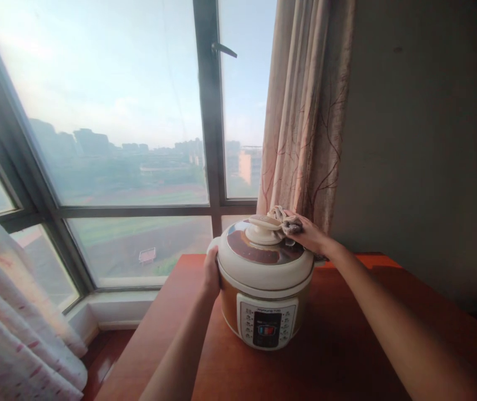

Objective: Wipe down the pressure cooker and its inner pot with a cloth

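A cream and brown electric pressure cooker (263, 289) stands on a reddish wooden table (347, 345), its control panel facing me. My left hand (211, 275) presses against the cooker's left side; its fingers are hidden behind the pot. My right hand (309, 234) rests on the lid's right rear, closed on a small crumpled cloth (286, 221) that lies against the lid's cream handle (266, 225).
A large window (130, 139) with dark frames fills the left and centre. A patterned curtain (305, 111) hangs just behind the cooker, next to a grey wall (431, 139). Another light curtain (16, 323) hangs at the lower left. The table's left edge drops to the floor.
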Motion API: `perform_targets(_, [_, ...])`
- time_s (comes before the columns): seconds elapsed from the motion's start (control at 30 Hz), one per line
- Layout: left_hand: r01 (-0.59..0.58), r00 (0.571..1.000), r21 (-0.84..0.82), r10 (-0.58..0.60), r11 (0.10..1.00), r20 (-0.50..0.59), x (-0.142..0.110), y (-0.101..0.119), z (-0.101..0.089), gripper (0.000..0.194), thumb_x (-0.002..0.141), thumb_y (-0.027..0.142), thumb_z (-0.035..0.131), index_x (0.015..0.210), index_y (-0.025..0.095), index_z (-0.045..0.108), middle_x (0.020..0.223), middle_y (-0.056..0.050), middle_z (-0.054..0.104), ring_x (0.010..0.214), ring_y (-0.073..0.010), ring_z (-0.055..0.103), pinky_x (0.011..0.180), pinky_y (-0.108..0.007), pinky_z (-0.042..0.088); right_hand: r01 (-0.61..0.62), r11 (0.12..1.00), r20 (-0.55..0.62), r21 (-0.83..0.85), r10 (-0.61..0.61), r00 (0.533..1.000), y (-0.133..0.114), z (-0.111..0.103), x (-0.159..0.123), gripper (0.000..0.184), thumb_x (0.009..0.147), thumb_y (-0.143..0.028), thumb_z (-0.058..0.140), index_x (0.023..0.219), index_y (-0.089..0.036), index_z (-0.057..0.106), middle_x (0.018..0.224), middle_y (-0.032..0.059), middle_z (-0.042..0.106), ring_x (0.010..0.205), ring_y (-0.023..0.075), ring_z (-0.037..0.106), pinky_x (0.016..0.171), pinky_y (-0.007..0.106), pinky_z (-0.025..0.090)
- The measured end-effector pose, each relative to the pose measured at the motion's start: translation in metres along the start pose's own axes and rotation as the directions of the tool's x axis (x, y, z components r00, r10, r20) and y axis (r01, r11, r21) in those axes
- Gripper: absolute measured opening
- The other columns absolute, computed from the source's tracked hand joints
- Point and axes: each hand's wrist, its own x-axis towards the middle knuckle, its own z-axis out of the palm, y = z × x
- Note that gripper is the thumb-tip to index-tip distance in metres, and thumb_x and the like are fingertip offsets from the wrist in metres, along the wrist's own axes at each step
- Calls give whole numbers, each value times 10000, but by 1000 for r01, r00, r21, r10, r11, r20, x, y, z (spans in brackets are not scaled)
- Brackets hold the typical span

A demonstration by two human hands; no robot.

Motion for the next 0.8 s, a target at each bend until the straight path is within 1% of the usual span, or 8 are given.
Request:
perform_targets(0.07, [1,1000,-1,-1,1000,0,0,0,0,315,731,499,686,728,183,676,692,-1,667,708,-195,577,750,-324,494,-60,998,-13,27,61,998,6,0,5,511,862,-367,605,1365,-291,564,1314,44,671,1212,239,619,1114,429,418])
perform_targets(0.17, [2,1000,-11,-1,1000,15,-1,0,1,325,742,490,674,792,170,707,751,-17,703,747,-208,603,775,-327,497,-155,987,-33,-48,153,988,4,-1,3,496,870,-393,634,1343,-257,579,1258,68,705,1157,266,652,1021,419,484])
perform_targets(0.37, [69,998,-33,-70,997,-5,-4,2,3,361,741,511,676,822,162,723,798,-43,734,742,-220,625,762,-342,504,-206,951,-89,-232,190,978,-9,-2,-23,392,861,-315,632,1247,-250,650,1183,87,739,1091,294,687,888,375,529])
perform_targets(0.43, [82,997,-46,-82,996,5,-4,2,4,366,755,509,660,830,158,730,795,-46,737,737,-221,623,756,-343,508,-173,948,-149,-269,136,979,-12,-1,-35,439,827,-244,611,1265,-227,638,1247,100,712,1139,290,666,940,394,520])
perform_targets(0.53, [51,998,-40,-50,998,27,-3,0,3,352,769,493,648,844,160,732,793,-41,732,746,-222,624,736,-338,510,-48,954,-209,-294,-15,978,-19,2,-56,534,756,-169,572,1287,-165,621,1311,127,675,1210,288,626,1058,437,466])
perform_targets(0.6, [28,999,-30,-27,999,29,-1,-2,1,348,767,495,652,844,164,727,791,-35,726,745,-219,620,730,-337,509,31,954,-232,-299,-104,967,-28,6,-72,511,763,-172,541,1264,-142,633,1311,139,671,1233,293,607,1099,470,433])
perform_targets(0.7, [25,999,-26,-24,999,29,0,-4,-1,354,778,499,643,853,164,726,795,-31,725,734,-211,615,746,-341,509,130,945,-240,-300,-207,949,-48,12,-98,509,803,-201,515,1301,-148,604,1365,138,634,1310,299,546,1133,517,392])
perform_targets(0.8, [19,999,-22,-18,1000,32,-1,-3,0,356,785,492,634,867,160,733,781,-31,727,724,-213,620,736,-337,505,183,936,-234,-301,-259,937,-69,20,-121,645,770,-171,530,1414,-167,503,1457,125,560,1383,303,474,1164,547,348])
